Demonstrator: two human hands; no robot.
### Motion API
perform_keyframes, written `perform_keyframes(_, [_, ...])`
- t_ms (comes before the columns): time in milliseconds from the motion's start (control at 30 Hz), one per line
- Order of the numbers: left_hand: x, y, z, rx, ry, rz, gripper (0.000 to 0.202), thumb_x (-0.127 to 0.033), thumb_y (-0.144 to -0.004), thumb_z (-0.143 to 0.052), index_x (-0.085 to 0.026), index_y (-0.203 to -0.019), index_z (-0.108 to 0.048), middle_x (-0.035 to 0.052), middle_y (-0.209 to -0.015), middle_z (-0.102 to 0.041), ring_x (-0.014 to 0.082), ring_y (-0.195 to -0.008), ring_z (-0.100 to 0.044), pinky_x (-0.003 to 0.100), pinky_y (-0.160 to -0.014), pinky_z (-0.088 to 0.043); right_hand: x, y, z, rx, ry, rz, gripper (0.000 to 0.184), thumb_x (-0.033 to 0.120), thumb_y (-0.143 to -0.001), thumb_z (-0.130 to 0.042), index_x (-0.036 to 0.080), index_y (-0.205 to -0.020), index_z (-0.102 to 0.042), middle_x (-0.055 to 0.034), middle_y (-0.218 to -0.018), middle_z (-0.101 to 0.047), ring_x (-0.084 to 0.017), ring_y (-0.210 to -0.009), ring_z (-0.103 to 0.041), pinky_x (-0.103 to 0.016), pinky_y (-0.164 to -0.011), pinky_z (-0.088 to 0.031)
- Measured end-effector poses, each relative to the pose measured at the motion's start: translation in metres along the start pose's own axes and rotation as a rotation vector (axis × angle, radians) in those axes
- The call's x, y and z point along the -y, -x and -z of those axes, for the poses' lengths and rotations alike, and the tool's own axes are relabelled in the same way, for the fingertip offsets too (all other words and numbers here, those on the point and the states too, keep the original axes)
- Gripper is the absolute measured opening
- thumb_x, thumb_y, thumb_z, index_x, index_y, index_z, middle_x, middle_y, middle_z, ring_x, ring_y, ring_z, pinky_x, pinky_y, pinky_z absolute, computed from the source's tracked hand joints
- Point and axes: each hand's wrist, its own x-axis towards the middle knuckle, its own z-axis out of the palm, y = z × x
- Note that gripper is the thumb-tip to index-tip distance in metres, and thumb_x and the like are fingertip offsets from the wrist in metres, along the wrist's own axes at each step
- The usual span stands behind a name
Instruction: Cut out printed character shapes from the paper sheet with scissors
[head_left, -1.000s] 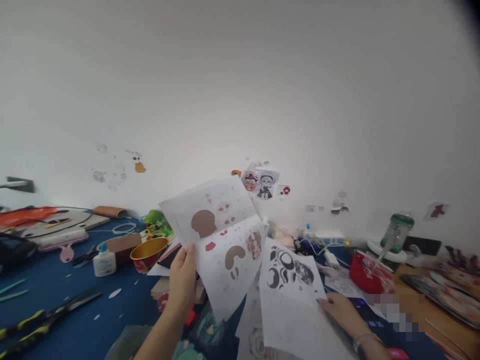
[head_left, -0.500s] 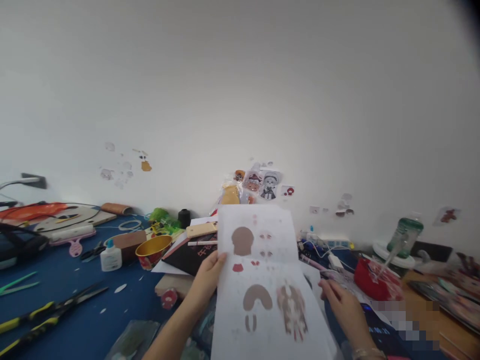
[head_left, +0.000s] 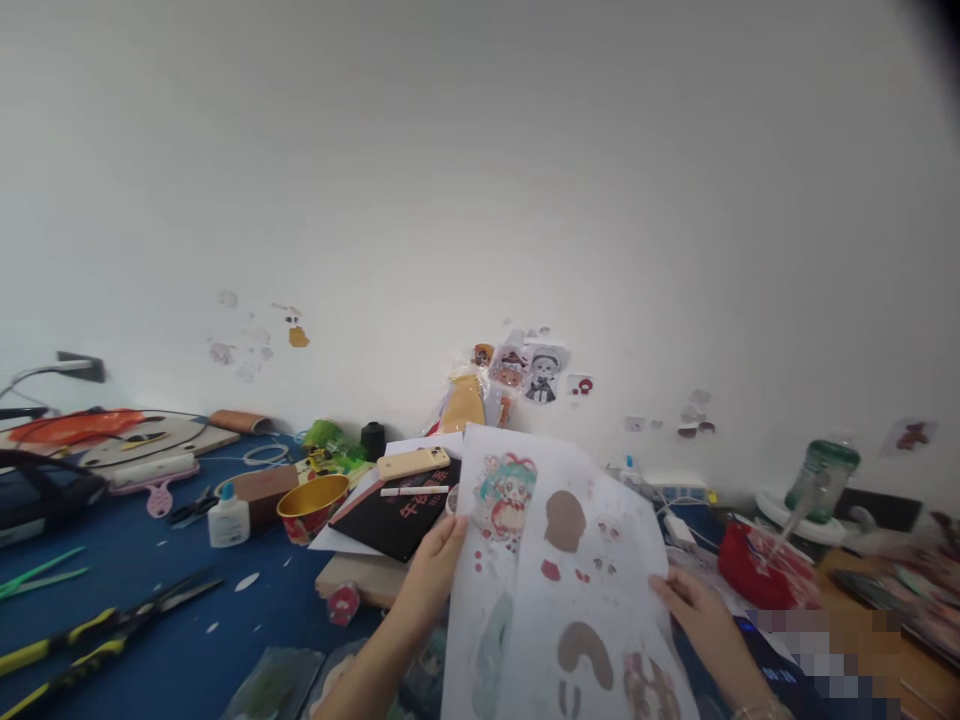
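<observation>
My left hand [head_left: 431, 575] grips the left edge of a printed paper sheet [head_left: 495, 560] showing a cartoon figure with teal hair. My right hand [head_left: 694, 610] pinches the right edge of a second sheet [head_left: 600, 600] printed with brown hair-shaped pieces, which overlaps the first. Both sheets are held up over the blue table [head_left: 150, 620], low in the middle of the view. Their bottom edges run out of the frame.
A black book [head_left: 397, 515] with a white pen and a tan phone [head_left: 412, 462] lies behind the sheets. Left of it are a gold bowl [head_left: 311, 505], a glue bottle [head_left: 227, 520] and yellow-handled scissors [head_left: 97, 630]. A red bowl [head_left: 765, 565] and a green bottle [head_left: 821, 475] stand at right.
The sheet with brown shapes has slid to the right, uncovering the teal-haired figure sheet beneath. My right hand has taken hold of its right edge. The view has shifted slightly.
</observation>
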Motion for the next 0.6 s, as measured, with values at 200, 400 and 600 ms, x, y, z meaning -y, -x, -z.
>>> perform_keyframes(200, [-0.008,-0.009,0.022,-0.355,0.123,-0.101,0.043,-0.051,-0.066,-0.065,-0.016,-0.091,-0.060,0.0008,-0.069,-0.068,0.0175,-0.062,-0.063,0.027,-0.061,-0.048,-0.036,-0.009,0.017,-0.054,0.578,0.011,0.023,0.033,-0.061,-0.051,0.025,-0.044,-0.036,0.0037,-0.042,-0.046,-0.016,-0.045,-0.046,-0.028,-0.047,-0.033])
perform_keyframes(400, [-0.015,-0.004,0.015,-0.359,0.266,-0.041,0.031,-0.039,-0.068,-0.066,-0.020,-0.092,-0.059,-0.0013,-0.071,-0.069,0.0155,-0.058,-0.063,0.025,-0.056,-0.049,-0.043,-0.006,0.005,-0.017,0.625,-0.085,0.024,0.027,-0.060,-0.049,0.026,-0.044,-0.031,0.0082,-0.034,-0.038,-0.011,-0.030,-0.037,-0.024,-0.037,-0.023])
perform_keyframes(600, [-0.009,-0.003,0.008,-0.290,0.220,-0.002,0.041,-0.042,-0.066,-0.068,-0.017,-0.097,-0.059,0.0016,-0.069,-0.070,0.0170,-0.056,-0.063,0.026,-0.052,-0.048,-0.032,0.001,-0.003,0.027,0.650,-0.076,0.022,0.028,-0.062,-0.051,0.025,-0.045,-0.037,0.0064,-0.036,-0.044,-0.014,-0.032,-0.046,-0.024,-0.038,-0.027])
